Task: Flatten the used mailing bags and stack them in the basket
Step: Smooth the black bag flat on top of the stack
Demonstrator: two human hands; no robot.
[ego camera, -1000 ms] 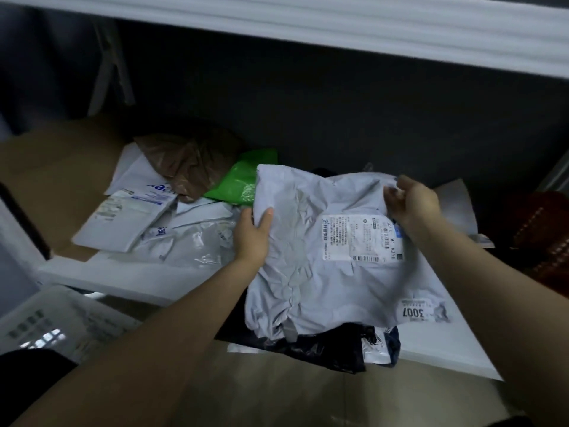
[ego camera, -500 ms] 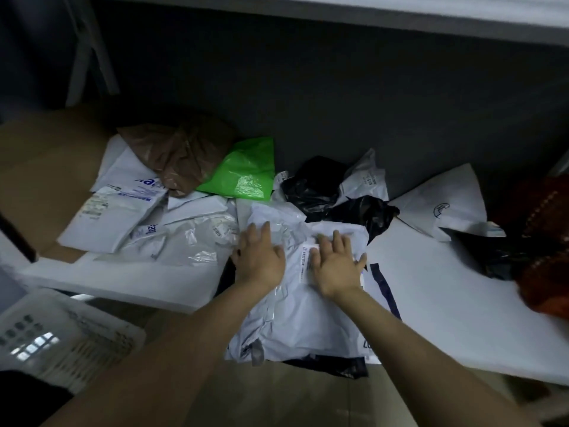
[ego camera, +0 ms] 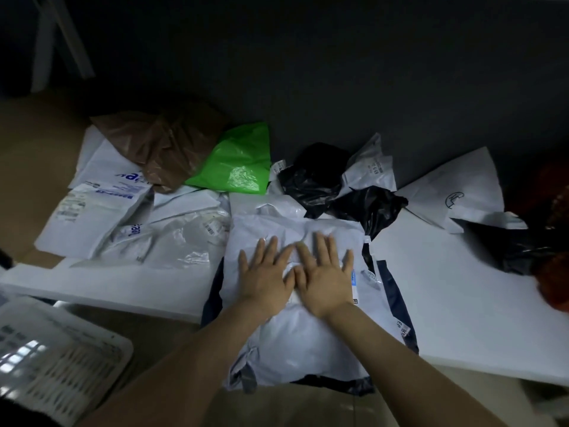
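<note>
Hands: left hand [ego camera: 264, 278] and right hand [ego camera: 326, 278] lie flat, side by side, on the top mailing bag [ego camera: 308, 340].
Top mailing bag: on a second bag [ego camera: 397, 300], both overhanging the table's [ego camera: 462, 303] near edge.
Behind: crumpled bags [ego camera: 317, 177] by the wall.
Left: a heap of bags [ego camera: 123, 223], overlapping (one wadded bag [ego camera: 160, 146] sits on its far end).
Right: a folded bag [ego camera: 455, 192] toward the back, well apart from the hands.
Basket [ego camera: 117, 343]: off the table, below its near left edge.

A white surface [ego camera: 462, 303] runs along a dark grey wall [ego camera: 338, 72]. At its right edge sits a reddish-brown object [ego camera: 554, 272], too dim to identify. Slanted white bars [ego camera: 46, 41] stand at the upper left, above a tan sheet [ego camera: 30, 149].
</note>
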